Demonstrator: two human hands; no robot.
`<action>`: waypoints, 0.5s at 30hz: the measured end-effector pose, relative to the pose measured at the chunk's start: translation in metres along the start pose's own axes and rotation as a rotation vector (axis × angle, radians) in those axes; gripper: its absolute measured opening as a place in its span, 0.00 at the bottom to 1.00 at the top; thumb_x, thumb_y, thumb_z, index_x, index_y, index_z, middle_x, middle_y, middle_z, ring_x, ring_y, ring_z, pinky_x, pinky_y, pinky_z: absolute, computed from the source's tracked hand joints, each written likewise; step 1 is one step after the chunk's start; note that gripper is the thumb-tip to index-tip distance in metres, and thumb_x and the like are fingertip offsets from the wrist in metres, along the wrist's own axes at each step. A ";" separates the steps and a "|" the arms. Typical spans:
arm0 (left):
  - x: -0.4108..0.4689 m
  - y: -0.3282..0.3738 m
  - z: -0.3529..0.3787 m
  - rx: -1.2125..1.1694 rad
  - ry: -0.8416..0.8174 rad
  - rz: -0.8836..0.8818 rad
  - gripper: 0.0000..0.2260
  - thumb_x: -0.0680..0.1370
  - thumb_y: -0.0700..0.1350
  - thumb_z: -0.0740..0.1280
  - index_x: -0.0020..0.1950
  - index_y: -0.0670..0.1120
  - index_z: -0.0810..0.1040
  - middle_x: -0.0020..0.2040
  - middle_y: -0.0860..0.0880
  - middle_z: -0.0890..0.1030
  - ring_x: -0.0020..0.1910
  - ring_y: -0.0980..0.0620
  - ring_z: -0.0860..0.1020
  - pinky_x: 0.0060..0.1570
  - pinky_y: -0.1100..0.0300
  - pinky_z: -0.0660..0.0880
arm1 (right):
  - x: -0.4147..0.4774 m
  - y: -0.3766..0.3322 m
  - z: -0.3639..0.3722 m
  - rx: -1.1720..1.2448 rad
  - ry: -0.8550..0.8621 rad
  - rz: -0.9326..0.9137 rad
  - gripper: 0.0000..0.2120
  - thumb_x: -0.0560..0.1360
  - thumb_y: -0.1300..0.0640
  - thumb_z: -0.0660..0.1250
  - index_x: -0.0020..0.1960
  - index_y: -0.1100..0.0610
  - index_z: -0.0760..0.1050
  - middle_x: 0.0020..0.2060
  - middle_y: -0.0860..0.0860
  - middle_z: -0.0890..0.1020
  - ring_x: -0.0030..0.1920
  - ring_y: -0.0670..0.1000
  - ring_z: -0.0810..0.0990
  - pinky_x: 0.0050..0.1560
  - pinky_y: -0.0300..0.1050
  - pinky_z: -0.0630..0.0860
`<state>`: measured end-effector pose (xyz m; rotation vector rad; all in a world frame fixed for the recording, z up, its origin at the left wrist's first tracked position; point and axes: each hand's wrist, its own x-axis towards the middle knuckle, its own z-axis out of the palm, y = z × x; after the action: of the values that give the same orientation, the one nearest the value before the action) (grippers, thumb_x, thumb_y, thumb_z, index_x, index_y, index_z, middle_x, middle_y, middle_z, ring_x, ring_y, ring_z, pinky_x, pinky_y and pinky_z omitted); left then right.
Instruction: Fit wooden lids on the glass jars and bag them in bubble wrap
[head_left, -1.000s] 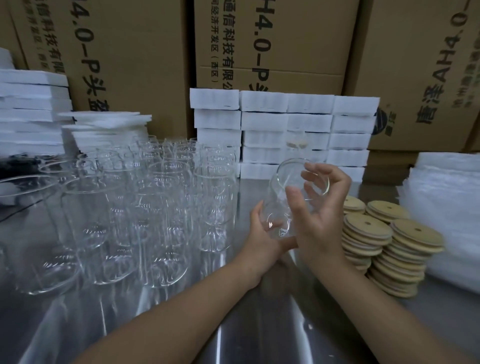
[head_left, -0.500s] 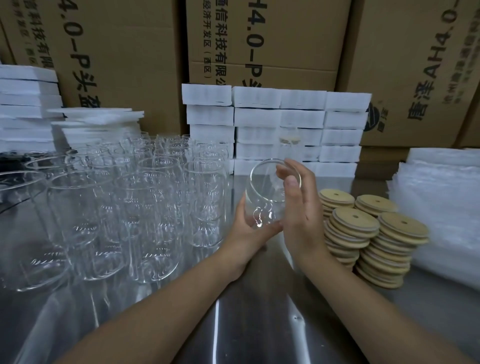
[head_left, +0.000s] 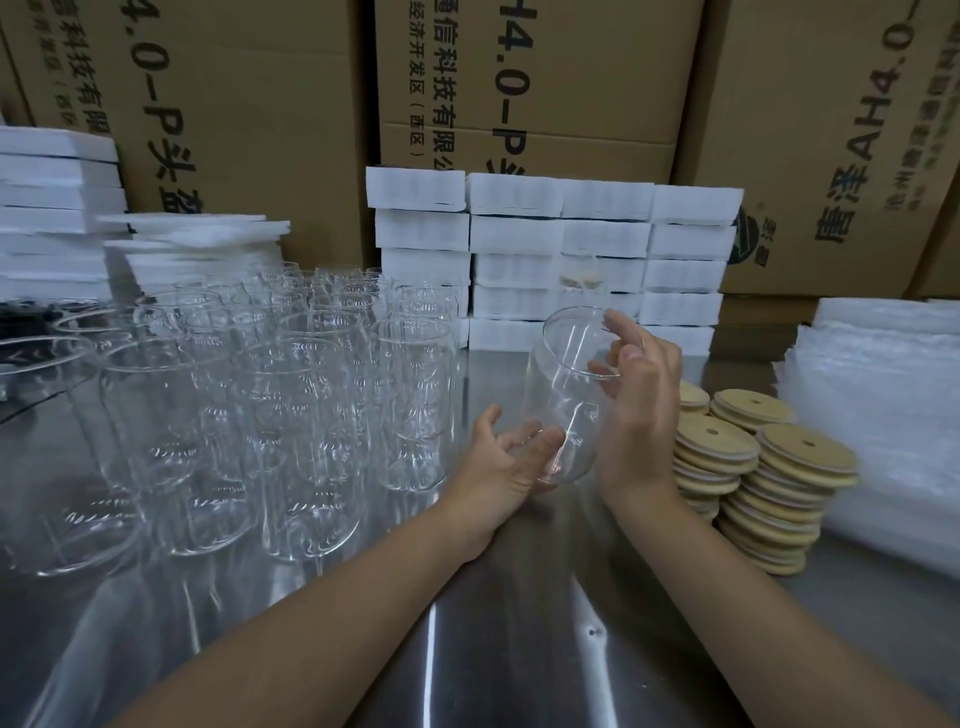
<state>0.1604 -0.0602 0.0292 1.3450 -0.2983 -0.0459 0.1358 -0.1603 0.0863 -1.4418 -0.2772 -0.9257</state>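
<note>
The person is holding one glass jar (head_left: 566, 395) above the metal table (head_left: 519, 649). The jar is leaning, with its open mouth pointing up and a little away from the person. The left hand (head_left: 506, 462) is cupping the jar from below: its fingers are curling round the rounded bottom, and some of them are showing through the glass, while the thumb is standing free. The right hand (head_left: 636, 415) is lying against the right side of the jar with its fingers almost straight. Its thumb is touching the rim and its fingertips are reaching past the mouth, so this hand is not closing round the jar.

To the right of the jar, just behind the right hand, the wooden lids (head_left: 763, 467) are standing in several leaning stacks, each top lid showing a small hole. Further right of the jar, the bubble wrap bags (head_left: 883, 405) are lying in a thick pile. To the left of the jar, many empty jars (head_left: 291, 395) are standing upright and close together, the nearest just beside the left hand. Behind the jar, white foam blocks (head_left: 561, 244) are forming a low wall, and brown cardboard boxes (head_left: 249, 104) with printed characters are rising behind them. Far left of the jar, white foam sheets (head_left: 197, 244) are lying in stacks.
</note>
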 end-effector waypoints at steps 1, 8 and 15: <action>-0.001 0.001 0.000 -0.004 -0.001 -0.002 0.51 0.61 0.60 0.73 0.76 0.43 0.54 0.62 0.47 0.77 0.46 0.48 0.82 0.41 0.62 0.80 | 0.000 0.000 0.000 -0.003 0.007 0.003 0.20 0.67 0.39 0.52 0.53 0.41 0.73 0.54 0.43 0.69 0.58 0.49 0.74 0.63 0.54 0.72; 0.003 0.001 -0.008 -0.069 -0.033 -0.011 0.27 0.61 0.66 0.67 0.53 0.52 0.74 0.42 0.54 0.83 0.33 0.60 0.81 0.35 0.69 0.76 | -0.005 0.005 0.004 0.143 -0.034 0.009 0.19 0.67 0.41 0.59 0.54 0.48 0.66 0.54 0.49 0.77 0.57 0.46 0.77 0.58 0.41 0.73; 0.009 -0.004 -0.010 -0.105 -0.080 -0.013 0.21 0.63 0.65 0.61 0.46 0.51 0.77 0.35 0.58 0.84 0.30 0.63 0.79 0.35 0.71 0.76 | -0.007 0.006 0.006 0.147 -0.052 -0.016 0.20 0.67 0.41 0.58 0.56 0.48 0.65 0.55 0.51 0.76 0.57 0.47 0.76 0.57 0.38 0.72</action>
<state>0.1722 -0.0533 0.0250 1.2428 -0.3500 -0.1253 0.1368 -0.1531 0.0781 -1.3309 -0.3882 -0.8631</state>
